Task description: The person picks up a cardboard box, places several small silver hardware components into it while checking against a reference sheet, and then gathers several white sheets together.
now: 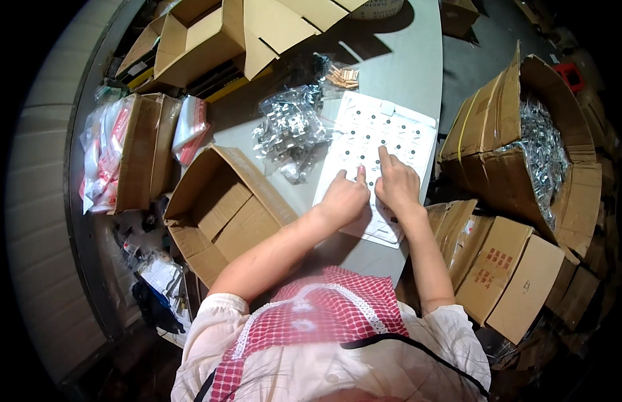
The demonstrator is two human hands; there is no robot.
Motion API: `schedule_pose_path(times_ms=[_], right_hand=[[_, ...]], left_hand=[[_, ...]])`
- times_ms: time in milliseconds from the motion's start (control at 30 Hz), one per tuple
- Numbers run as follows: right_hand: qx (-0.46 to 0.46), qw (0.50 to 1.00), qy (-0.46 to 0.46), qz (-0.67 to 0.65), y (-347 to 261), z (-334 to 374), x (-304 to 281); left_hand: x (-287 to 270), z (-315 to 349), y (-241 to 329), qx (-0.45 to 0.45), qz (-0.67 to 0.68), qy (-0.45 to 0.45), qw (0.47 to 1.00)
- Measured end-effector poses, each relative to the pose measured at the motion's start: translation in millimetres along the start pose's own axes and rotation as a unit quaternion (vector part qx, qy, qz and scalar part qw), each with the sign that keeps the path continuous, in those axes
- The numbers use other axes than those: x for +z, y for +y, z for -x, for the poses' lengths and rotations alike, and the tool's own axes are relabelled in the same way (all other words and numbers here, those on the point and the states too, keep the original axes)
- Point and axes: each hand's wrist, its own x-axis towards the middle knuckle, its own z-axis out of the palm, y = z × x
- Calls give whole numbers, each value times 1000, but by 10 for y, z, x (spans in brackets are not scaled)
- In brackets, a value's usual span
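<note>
Okay so both hands are over a white board on the grey counter, with rows of little dark round dots across its face. It sits right in front of the person, a bit right of centre, slightly askew.

Left hand is on the lower left part of the board, loosely curled, thumb up toward the middle. Right hand is just beside it, index finger stretched out to one of the dots, the other fingers folded in. The gap between the two is narrow. Can't tell if either has a small piece pinched, the fingertips are too tiny to make out.

Left of the board there's a clear bag of shiny metal parts, and near the board's top edge a little pile of copper-coloured pegs. Nearer the person, an open box sits left of the left forearm. Further left, a carton has red and clear plastic packets beside it.

Over on the right, a big open carton is packed with silvery stuff, with closed boxes below it. The person wears a red checked apron over a pale shirt.
</note>
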Motion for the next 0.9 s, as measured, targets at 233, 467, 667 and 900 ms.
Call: schedule_pose_path(times_ms=[233,467,667,900], right_hand=[[-4,1000,11,3,-20,34,-11],[-2,1000,7,-9,14,19,20],[-1,1000,3,-10,8,11,9],[-2,1000,5,1,10,37,61]], left_hand=[[-109,-4,-36,10,40,-21,999],[-92,-33,-95,19,58,-35,998],[-125,-38,-95,38,56,-52,996],[-85,-50,-114,52,27,-60,996]])
